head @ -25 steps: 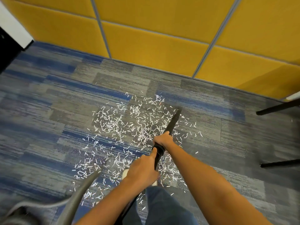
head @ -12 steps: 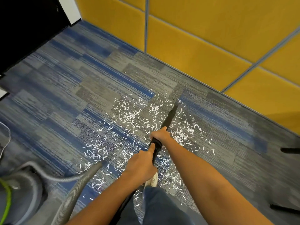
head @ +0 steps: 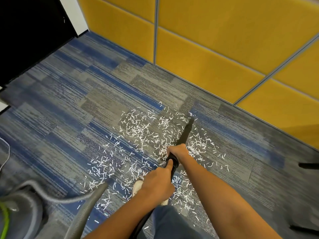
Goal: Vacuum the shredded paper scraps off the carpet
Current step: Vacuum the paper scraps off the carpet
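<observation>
R hand (head: 179,150) fingers curled round black tapered vacuum nozzle (head: 185,133), L hand (head: 158,184) clamped behind it. White shredded paper scraps (head: 138,131) litter blue-grey striped carpet (head: 60,109), tip at far edge. Risk: grey ribbed hose (head: 86,209) drags thru scraps, scatters them.

Single head view; looks forward and down onto carpet (head: 60,109)
</observation>
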### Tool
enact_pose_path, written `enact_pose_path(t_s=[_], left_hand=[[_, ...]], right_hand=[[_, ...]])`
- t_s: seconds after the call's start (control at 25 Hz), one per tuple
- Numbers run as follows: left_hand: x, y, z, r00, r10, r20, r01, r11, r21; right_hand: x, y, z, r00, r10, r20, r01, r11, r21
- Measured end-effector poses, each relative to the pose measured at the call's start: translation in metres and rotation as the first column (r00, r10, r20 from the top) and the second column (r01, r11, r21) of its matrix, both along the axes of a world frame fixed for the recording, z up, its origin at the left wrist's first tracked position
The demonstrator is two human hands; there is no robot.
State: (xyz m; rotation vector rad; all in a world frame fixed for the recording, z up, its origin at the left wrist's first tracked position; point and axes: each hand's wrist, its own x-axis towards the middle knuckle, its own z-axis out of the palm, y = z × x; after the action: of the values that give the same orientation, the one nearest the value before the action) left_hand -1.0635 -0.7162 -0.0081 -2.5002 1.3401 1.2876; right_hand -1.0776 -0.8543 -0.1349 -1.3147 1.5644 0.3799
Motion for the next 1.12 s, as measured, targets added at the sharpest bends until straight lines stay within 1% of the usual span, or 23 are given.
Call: enact_pose_path(t_s=[0.16, 0.32, 0.48, 0.6, 0.72, 0.88, 0.96, 1.12], left_hand=[[-0.003, -0.014, 0.001, 0.999, -0.048, -0.019, 0.047, 0.999, -0.018], [-0.002, -0.024, -0.003, 0.998, -0.053, -0.036, 0.052, 0.999, -0.014], [0.004, -0.023, -0.002, 1.000, -0.027, -0.008, 0.027, 0.999, -0.024], [0.008, -0.023, 0.001, 1.000, -0.013, 0.021, 0.013, 1.000, -0.002], [0.010, -0.029, 0.002, 0.999, -0.013, 0.033, 0.013, 1.000, 0.006], [0.008, -0.046, 0.000, 0.999, -0.024, 0.022, 0.024, 1.000, -0.002], [0.005, -0.052, -0.001, 0.999, -0.039, 0.006, 0.039, 0.999, -0.011], [0.007, -0.054, -0.004, 0.999, -0.047, 0.006, 0.047, 0.999, -0.012]], right_hand=[[-0.010, -0.018, -0.010, 0.999, -0.035, -0.032, 0.034, 0.999, -0.019], [-0.016, -0.024, -0.013, 0.998, -0.010, -0.055, 0.010, 1.000, -0.008], [-0.005, -0.026, -0.010, 1.000, 0.001, -0.024, -0.001, 1.000, -0.001], [0.007, -0.025, -0.009, 0.999, 0.037, 0.004, -0.037, 0.999, 0.010], [0.012, -0.029, -0.009, 0.999, 0.039, 0.035, -0.039, 0.999, 0.011], [0.008, -0.046, -0.013, 1.000, 0.013, 0.018, -0.012, 1.000, -0.010], [0.001, -0.054, -0.014, 1.000, -0.010, 0.011, 0.010, 1.000, 0.003], [-0.001, -0.057, -0.016, 1.000, 0.004, 0.013, -0.004, 1.000, -0.005]])
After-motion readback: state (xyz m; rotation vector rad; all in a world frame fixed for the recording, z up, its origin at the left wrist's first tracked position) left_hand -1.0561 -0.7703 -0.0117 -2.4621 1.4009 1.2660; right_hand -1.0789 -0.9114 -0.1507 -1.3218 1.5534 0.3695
